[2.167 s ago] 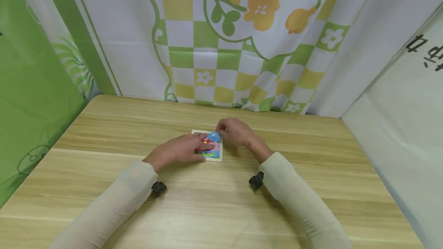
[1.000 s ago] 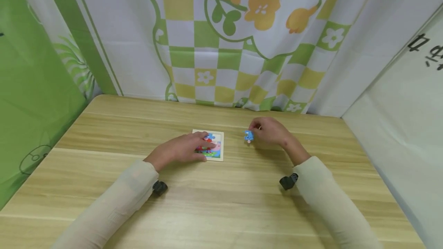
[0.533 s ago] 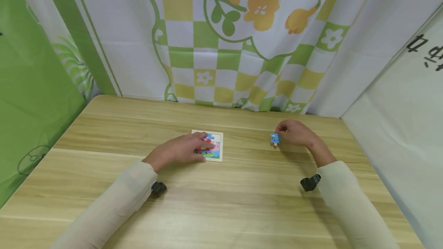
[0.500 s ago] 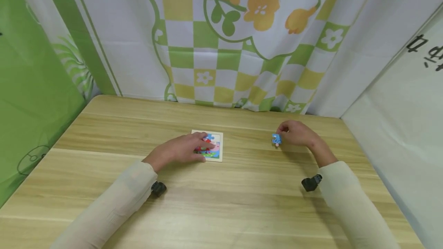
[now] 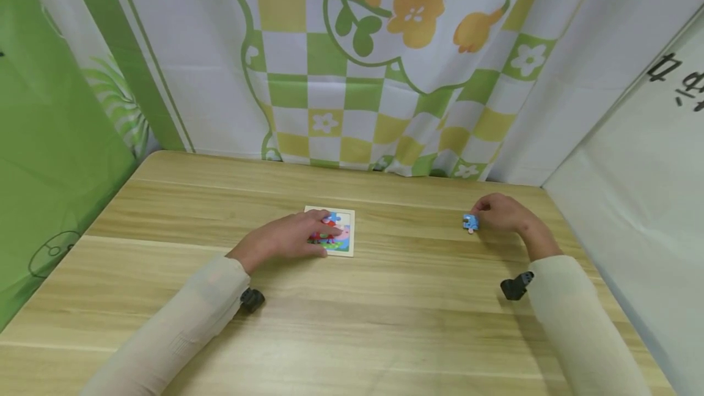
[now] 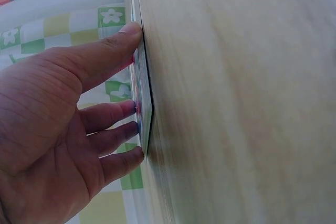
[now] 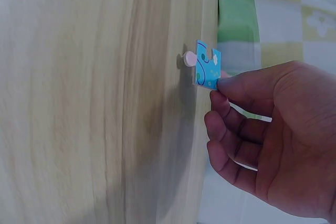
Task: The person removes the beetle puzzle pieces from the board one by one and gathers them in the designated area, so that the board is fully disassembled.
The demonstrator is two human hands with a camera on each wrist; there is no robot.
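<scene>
A small framed picture puzzle [image 5: 343, 243] lies flat on the table, with a pale gap at its upper right corner. My left hand [image 5: 288, 236] rests on it with spread fingers, hiding its left part; in the left wrist view the fingertips of that hand [image 6: 63, 103] touch the thin board [image 6: 144, 98]. Far to the right, my right hand [image 5: 503, 214] pinches a blue puzzle piece [image 5: 470, 222] by one corner. The right wrist view shows the piece [image 7: 207, 69] between thumb and forefinger of this hand [image 7: 278, 135], its pink knob standing out just over the wood.
The wooden table [image 5: 352, 322] reaches back to a checked, flowered curtain [image 5: 363, 90]. Green cloth [image 5: 55, 139] hangs at the left, and a white sheet with black writing [image 5: 649, 157] hangs at the right. Each wrist carries a small black camera.
My right hand has drawn the blue piece out of the puzzle's upper right corner and carried it far to the right, leaving a pale gap. The left hand has stayed on the puzzle.
</scene>
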